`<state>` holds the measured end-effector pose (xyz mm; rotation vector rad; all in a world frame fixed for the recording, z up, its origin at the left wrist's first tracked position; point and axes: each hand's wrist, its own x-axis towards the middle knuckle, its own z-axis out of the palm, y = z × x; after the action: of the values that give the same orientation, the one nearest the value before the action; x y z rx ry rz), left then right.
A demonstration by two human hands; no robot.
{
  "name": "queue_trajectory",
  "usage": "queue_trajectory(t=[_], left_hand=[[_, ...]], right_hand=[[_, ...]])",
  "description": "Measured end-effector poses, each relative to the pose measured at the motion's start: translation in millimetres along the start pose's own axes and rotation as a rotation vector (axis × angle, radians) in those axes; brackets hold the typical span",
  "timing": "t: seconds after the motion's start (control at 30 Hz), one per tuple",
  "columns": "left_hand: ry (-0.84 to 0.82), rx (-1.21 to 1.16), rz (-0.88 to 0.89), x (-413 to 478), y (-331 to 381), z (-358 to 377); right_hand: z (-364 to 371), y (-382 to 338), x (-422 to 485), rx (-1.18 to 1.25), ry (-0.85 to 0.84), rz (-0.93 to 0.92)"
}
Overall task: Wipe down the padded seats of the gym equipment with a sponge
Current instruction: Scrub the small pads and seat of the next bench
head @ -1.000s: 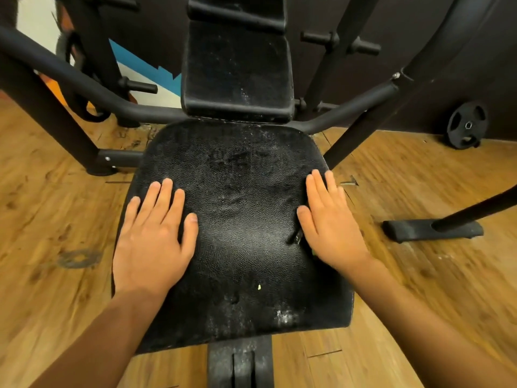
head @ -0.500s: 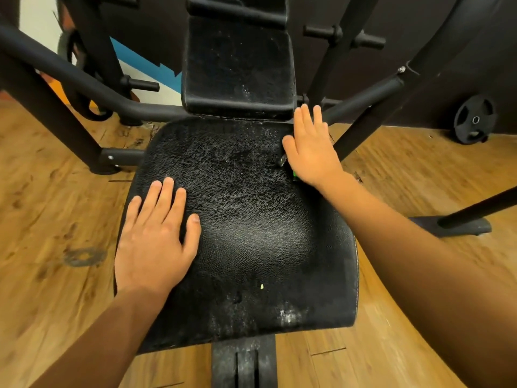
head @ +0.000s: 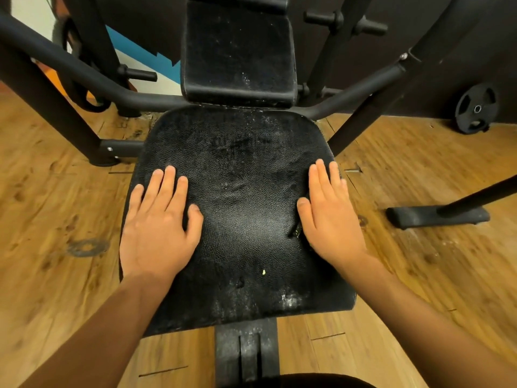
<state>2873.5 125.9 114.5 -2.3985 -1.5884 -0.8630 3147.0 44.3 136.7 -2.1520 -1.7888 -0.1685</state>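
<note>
Padded seat (head: 240, 219), black pebbled vinyl, fills the middle of the view, scuffed white near its 5 o'clock corner. The left hand (head: 156, 233) lies flat at its 9 o'clock side, fingers (head: 165, 189) straight, holding nothing. The right hand (head: 330, 219) presses flat at 3 o'clock on the sponge (head: 296, 232), of which only a dark sliver shows by the thumb. The backrest (head: 237, 51) rises at 12 o'clock. At 2 o'clock a weight plate (head: 475, 112) leans on the dark wall (head: 489, 51) above the wood-plank floor (head: 56, 219).
</note>
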Motion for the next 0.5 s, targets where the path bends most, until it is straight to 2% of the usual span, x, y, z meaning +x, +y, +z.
queue_trajectory(t=[0.13, 0.5], left_hand=[[0.002, -0.006, 0.002, 1, -1, 0], [-0.024, 0.028, 0.017, 1, 0, -3]], right_hand=[[7, -1, -25, -0.024, 0.033, 0.021], [18, 3, -77, -0.083, 0.032, -0.133]])
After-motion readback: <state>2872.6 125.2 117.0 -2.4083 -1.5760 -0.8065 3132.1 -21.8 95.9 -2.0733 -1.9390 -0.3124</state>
